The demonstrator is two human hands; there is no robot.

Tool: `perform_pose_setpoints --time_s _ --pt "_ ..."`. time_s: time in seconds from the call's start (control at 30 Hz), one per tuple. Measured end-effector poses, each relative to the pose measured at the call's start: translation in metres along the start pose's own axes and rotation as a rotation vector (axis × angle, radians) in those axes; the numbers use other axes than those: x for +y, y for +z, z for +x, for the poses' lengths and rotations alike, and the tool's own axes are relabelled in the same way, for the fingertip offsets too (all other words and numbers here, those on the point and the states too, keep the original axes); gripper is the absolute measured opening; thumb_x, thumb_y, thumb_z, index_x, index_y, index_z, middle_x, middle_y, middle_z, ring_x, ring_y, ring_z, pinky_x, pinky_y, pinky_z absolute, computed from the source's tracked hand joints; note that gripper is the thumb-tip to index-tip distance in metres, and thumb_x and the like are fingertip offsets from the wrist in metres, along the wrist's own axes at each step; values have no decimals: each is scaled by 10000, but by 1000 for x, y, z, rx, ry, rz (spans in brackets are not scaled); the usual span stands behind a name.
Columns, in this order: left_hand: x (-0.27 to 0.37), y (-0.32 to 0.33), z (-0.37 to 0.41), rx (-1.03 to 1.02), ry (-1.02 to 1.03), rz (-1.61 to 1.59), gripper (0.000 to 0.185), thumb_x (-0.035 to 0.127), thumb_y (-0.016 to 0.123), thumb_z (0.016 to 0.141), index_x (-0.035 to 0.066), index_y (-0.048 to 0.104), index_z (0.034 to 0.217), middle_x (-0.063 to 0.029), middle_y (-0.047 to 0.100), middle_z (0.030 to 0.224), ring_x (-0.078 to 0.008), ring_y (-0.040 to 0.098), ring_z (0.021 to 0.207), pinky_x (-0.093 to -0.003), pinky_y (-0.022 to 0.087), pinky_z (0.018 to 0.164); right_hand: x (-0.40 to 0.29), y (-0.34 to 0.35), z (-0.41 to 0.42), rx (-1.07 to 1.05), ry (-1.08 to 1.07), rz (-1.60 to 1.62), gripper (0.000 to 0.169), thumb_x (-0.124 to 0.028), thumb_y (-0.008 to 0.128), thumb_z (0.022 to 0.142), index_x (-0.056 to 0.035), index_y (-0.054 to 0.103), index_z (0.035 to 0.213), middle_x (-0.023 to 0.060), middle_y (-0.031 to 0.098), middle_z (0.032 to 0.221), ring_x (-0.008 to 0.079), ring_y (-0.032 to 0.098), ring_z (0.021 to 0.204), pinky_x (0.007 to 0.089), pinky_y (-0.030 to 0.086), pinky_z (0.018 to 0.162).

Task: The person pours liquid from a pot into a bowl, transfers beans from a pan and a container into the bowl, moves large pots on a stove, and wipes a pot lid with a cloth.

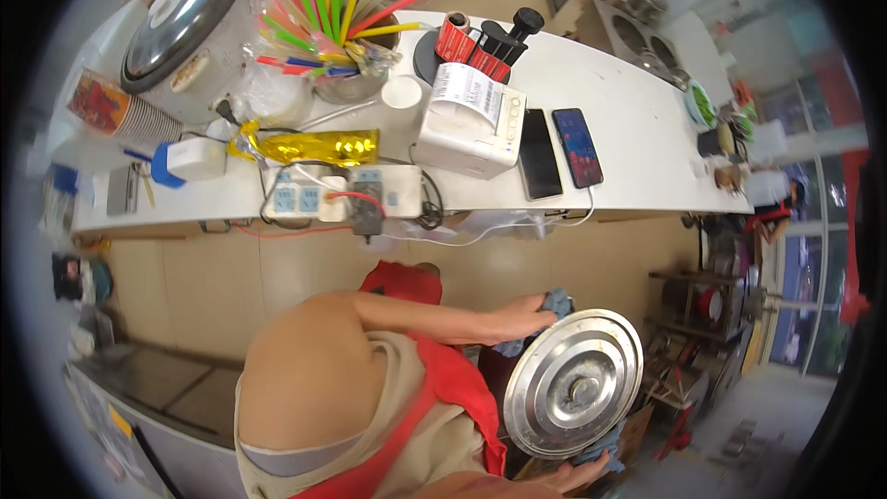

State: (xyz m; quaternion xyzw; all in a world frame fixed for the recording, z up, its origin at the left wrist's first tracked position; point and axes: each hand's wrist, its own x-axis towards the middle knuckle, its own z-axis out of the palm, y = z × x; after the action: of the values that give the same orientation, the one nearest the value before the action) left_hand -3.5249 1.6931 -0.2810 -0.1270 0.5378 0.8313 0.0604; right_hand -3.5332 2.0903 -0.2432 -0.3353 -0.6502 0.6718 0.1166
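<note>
A round metal lid (575, 384) with a knob at its centre lies over a dark pot that shows only in part beneath it. At the pot's upper side in the picture, my left hand (523, 319) grips a blue-grey cloth (556, 303). On the opposite side, low in the picture, my right hand (575, 477) grips another blue-grey cloth (610, 449). Both cloths are pressed against the pot's sides, close under the lid's edge. Whatever the pot holds is hidden.
Ahead runs a white counter (624, 159) with a label printer (471, 132), two phones, a power strip (346, 194), wrapped straws and a large rice cooker (187, 34). A white cable (471, 243) hangs off its front edge. Shelving (700, 305) stands at the right.
</note>
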Motion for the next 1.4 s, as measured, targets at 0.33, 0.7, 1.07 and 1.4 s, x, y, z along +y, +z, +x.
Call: perform_pose_setpoints --time_s 0.33,0.7,1.07,1.4 --pt "-1 113 247 84 -222 -81 544 306 575 834 -66 486 1220 -195 539 1215 -270 519 1105 -374 452 906 -77 113 216 -28 69 75 471 -293 559 857 44 547 1186 108 591 1156 262 555 1043 407 427 928" --pt "-45 256 571 101 -334 21 252 104 481 896 5 531 1122 -87 624 1000 -170 609 887 -311 494 796 -53 170 546 11 182 72 401 -193 554 845 41 549 1172 95 610 1125 238 588 997 350 440 878" --pt "-133 398 915 37 -511 171 355 115 518 853 -23 515 1180 -127 610 1076 -205 595 942 -326 471 842 -84 236 863 174 494 -44 515 -242 565 778 68 532 1188 133 583 1149 253 564 1015 343 413 917" --pt "-252 488 1170 -30 -752 391 430 113 557 800 31 533 1221 -105 615 1099 -206 599 961 -327 480 857 29 265 1148 168 785 -144 556 -254 564 805 48 472 1263 114 508 1259 238 496 1104 357 373 963"
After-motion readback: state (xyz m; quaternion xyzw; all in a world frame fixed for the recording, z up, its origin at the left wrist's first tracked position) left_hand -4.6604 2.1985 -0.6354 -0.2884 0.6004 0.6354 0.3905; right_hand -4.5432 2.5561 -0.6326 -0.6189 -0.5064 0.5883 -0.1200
